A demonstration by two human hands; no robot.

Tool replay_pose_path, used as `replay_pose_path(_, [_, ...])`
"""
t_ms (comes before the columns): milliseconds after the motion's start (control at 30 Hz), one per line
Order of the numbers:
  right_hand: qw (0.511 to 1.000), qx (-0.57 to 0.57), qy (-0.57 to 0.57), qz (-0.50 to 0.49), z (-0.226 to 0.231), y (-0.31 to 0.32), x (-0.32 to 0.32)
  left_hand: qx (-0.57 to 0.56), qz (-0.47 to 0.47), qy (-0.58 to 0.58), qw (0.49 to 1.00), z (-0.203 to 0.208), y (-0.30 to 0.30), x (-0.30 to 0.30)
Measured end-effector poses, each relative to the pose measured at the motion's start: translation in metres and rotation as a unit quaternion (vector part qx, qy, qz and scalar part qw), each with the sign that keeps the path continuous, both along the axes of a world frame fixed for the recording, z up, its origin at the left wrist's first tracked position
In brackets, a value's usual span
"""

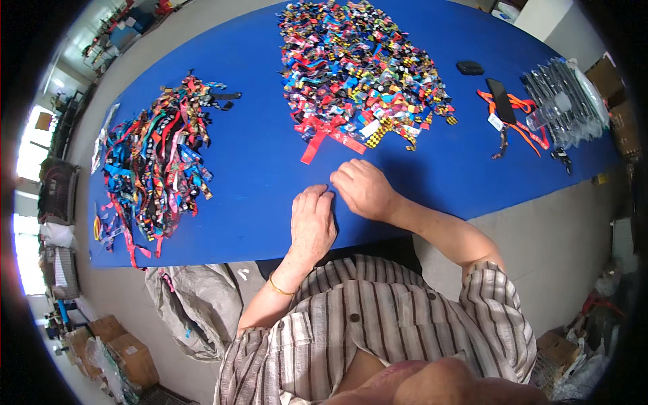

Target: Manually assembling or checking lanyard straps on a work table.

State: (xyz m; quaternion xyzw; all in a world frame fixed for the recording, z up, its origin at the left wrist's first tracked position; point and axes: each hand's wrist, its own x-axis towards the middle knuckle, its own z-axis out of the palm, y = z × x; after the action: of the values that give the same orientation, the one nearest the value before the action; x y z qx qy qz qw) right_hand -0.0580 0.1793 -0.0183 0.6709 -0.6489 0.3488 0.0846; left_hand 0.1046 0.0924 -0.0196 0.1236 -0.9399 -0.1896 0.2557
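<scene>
My left hand and my right hand are close together over the near part of the blue table. The fingers of both are curled in, and whatever they may hold is hidden. Just beyond them lies a red ribbon strap, crossed over itself with two loose ends toward me. It rests at the near edge of a wide spread of knotted, colourful printed straps. Neither hand touches that strap.
At the left lies a heap of long patterned straps, some hanging over the edge. To the right are a black phone, orange straps, a small black case and a stack of plastic-wrapped packs. A grey sack sits below.
</scene>
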Motion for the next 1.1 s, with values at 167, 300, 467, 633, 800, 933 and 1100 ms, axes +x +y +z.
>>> replay_pose_path(167, [0.994, 0.055, 0.005, 0.095, 0.004, -0.014, 0.023, -0.048, 0.108, -0.032, 0.992, 0.004, -0.033, 0.034])
replay_pose_path(300, [0.975, 0.087, -0.004, 0.206, 0.009, -0.025, 0.053, -0.058, 0.176, -0.123, 0.975, 0.012, -0.065, 0.067])
replay_pose_path(467, [0.927, 0.141, 0.017, 0.346, -0.009, -0.025, 0.092, -0.058, 0.268, -0.180, 0.945, 0.014, -0.096, 0.103])
replay_pose_path(633, [0.918, 0.158, 0.094, 0.353, -0.015, -0.028, 0.091, -0.072, 0.268, -0.218, 0.936, 0.003, -0.109, 0.110])
replay_pose_path(800, [0.939, 0.082, 0.096, 0.321, -0.028, -0.028, 0.096, -0.059, 0.270, -0.235, 0.932, 0.010, -0.109, 0.110])
replay_pose_path(933, [0.974, 0.054, 0.072, 0.209, -0.032, -0.028, 0.095, -0.024, 0.267, -0.225, 0.937, 0.011, -0.110, 0.107])
replay_pose_path(1100, [0.976, 0.038, 0.085, 0.198, -0.038, -0.031, 0.095, -0.011, 0.268, -0.223, 0.937, 0.014, -0.111, 0.107])
